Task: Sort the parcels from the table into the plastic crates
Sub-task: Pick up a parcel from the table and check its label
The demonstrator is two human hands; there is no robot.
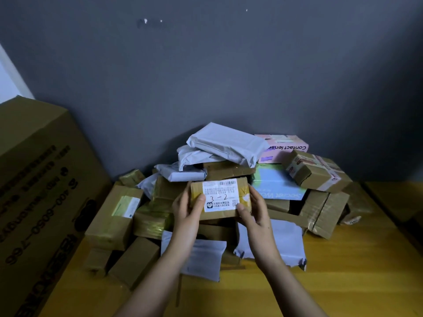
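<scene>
Item: small taped parcel (220,197), label marked "3-2", left hand (186,208) and right hand (254,210) both in closed grip on its ends. Risk: misread label, wrong crate; heaped pile (229,156) behind may slide.

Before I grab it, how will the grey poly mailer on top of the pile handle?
The grey poly mailer looks soft and creased, so it will probably sag when lifted by one end. Its smooth film may be slippery. It lies tilted across other parcels, so pushing it could slide it off the pile.

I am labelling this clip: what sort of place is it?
Probably a small parcel-sorting room: a heap of taped brown boxes and grey mailer bags on a yellow wooden table, beside a large printed carton.
</scene>
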